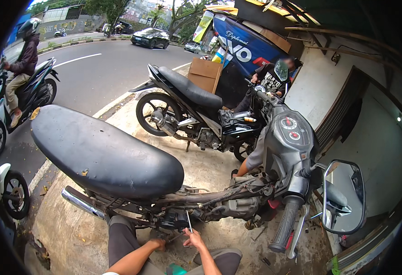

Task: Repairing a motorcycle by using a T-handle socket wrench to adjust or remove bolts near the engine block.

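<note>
A motorcycle with its side panels off, its black seat (pixel 104 151) and bare frame (pixel 196 196) showing, stands across in front of me. My right hand (pixel 193 239) is closed round a slim silver metal tool (pixel 190 222), whose upper end points at the dark parts under the frame. Close by on the left, my left hand (pixel 158 244) reaches low beside the black air box area (pixel 173 219). Its fingers are too small and partly hidden, so whether it grips anything does not show. The engine (pixel 237 208) lies to the right of both hands.
The handlebar grip (pixel 287 224) and mirror (pixel 344 197) jut out at right. A chrome exhaust (pixel 82 201) sticks out at left. Beyond stands a second motorcycle (pixel 189 87), with another person (pixel 272 80) beside it. Traffic, including a rider (pixel 24 59), passes on the road.
</note>
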### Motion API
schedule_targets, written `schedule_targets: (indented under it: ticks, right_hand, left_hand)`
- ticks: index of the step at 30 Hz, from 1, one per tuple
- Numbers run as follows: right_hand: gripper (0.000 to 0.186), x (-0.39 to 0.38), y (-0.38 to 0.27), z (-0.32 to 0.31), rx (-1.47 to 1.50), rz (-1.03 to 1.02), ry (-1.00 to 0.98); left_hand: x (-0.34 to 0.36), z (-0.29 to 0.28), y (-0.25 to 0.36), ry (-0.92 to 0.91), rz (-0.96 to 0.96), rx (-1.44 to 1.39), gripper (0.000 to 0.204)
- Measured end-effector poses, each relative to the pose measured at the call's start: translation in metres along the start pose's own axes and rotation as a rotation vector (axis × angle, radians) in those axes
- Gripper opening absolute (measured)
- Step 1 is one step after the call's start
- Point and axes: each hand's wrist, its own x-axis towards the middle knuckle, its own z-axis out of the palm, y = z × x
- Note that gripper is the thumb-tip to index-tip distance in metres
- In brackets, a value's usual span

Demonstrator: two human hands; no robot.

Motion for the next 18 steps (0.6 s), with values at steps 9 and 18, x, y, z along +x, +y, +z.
schedule_targets:
  ticks: [9,18]
  right_hand:
    - [0.036,-0.003,-0.002,-0.007,0.092,-0.011,0.050]
    - [0.029,-0.026,-0.012,0.030,-0.239,-0.285,0.142]
  left_hand:
    - [0.057,0.024,-0.011,0.086,0.137,0.054,0.044]
    - [0.028,-0.004,0.013,-0.011,0.026,0.023,0.059]
